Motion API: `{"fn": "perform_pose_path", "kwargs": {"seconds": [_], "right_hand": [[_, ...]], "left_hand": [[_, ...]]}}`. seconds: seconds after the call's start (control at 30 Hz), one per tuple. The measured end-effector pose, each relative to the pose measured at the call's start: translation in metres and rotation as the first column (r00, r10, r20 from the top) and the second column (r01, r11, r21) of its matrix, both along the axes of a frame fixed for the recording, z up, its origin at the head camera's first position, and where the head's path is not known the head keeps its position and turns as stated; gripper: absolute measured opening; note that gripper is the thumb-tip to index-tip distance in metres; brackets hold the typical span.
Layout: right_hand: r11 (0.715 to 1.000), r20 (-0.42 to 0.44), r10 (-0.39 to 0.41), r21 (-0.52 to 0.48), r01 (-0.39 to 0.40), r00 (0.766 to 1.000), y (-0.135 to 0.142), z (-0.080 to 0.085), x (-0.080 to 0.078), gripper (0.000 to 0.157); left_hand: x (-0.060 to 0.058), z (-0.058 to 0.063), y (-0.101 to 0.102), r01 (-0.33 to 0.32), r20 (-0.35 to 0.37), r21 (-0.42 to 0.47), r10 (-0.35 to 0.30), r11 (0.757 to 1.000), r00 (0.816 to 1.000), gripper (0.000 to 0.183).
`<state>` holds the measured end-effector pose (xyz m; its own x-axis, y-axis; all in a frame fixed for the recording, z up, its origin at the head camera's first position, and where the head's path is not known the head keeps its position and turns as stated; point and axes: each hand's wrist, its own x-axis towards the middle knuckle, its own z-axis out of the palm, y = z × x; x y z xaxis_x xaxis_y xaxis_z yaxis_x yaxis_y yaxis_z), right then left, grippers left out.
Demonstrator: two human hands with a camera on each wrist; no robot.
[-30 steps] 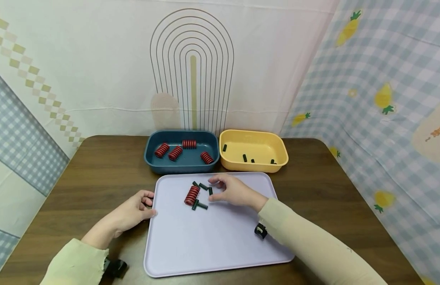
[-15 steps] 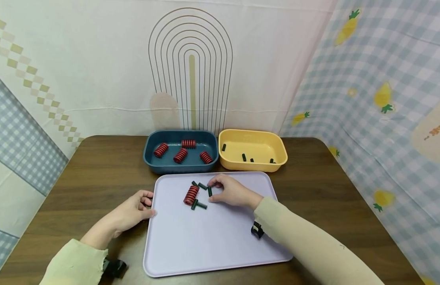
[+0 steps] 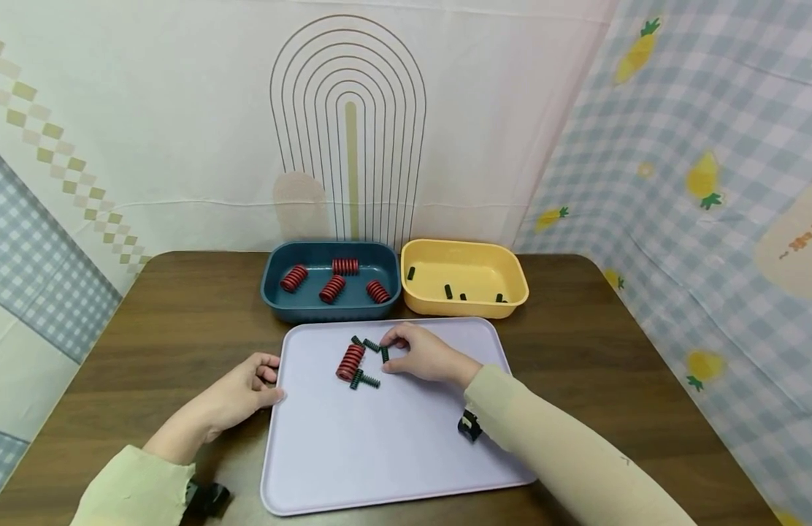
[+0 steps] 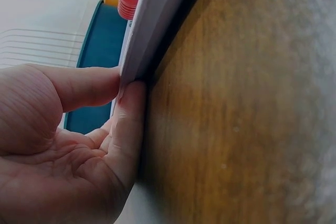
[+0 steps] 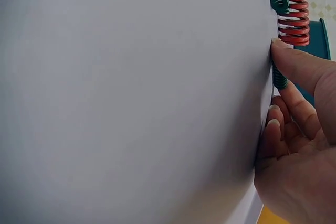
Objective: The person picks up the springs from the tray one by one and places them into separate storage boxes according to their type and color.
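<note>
A lilac tray [image 3: 353, 453] lies on the table, and my left hand [image 3: 238, 394] pinches its left rim between thumb and fingers. On the tray, my right hand [image 3: 429, 354] has thumb and index finger at the two ends of a small green spring [image 3: 385, 354], pinching it lengthwise. Left of that hand lies a thick red spring [image 3: 350, 362]. Other small green springs lie about it: one green spring [image 3: 371, 345] behind, another [image 3: 370, 381] in front. In the right wrist view the pinched green spring [image 5: 280, 78] shows between the thumb and index finger.
Behind the tray, a blue bin [image 3: 330, 314] holds several red springs. Right beside it a yellow bin [image 3: 465, 307] holds several small green springs. Patterned cloth [image 3: 182, 146] hangs behind the wooden table [image 3: 577, 351].
My right index fingertip has come down to the green spring's upper end. One red spring in the blue bin has rolled slightly right. My left hand stays on the tray rim.
</note>
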<state>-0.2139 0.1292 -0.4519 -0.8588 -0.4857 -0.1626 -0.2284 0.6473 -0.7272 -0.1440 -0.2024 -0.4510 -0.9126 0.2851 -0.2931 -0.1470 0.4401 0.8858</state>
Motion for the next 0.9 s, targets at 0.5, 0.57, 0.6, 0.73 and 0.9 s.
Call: {"fn": "perform_pose_path", "kwargs": {"seconds": [0.5, 0.57, 0.6, 0.73, 0.9], "right_hand": [[0.999, -0.005, -0.042, -0.024, 0.042, 0.999, 0.0, -0.001, -0.001, 0.031], [0.997, 0.006, -0.064, -0.053, 0.064, 0.998, 0.002, 0.001, 0.0, 0.032], [0.995, 0.015, -0.076, -0.066, 0.077, 0.997, 0.003, 0.002, 0.0, 0.032], [0.986, 0.03, -0.122, -0.108, 0.124, 0.992, 0.011, 0.007, -0.001, 0.032], [0.975, -0.003, -0.172, -0.146, 0.17, 0.985, 0.024, 0.018, -0.003, 0.033]], "left_hand": [[0.001, 0.0, 0.0, -0.007, -0.015, 0.001, 0.007, 1.0, 1.0, 0.054], [0.0, 0.0, 0.0, -0.011, -0.005, -0.005, 0.011, 1.0, 1.0, 0.054], [0.0, 0.0, 0.001, -0.012, 0.001, -0.008, 0.012, 1.0, 1.0, 0.054], [-0.001, 0.001, 0.001, -0.012, 0.012, -0.016, 0.013, 1.0, 1.0, 0.053], [0.0, 0.003, 0.001, -0.009, 0.017, -0.019, 0.009, 1.0, 1.0, 0.054]]}}
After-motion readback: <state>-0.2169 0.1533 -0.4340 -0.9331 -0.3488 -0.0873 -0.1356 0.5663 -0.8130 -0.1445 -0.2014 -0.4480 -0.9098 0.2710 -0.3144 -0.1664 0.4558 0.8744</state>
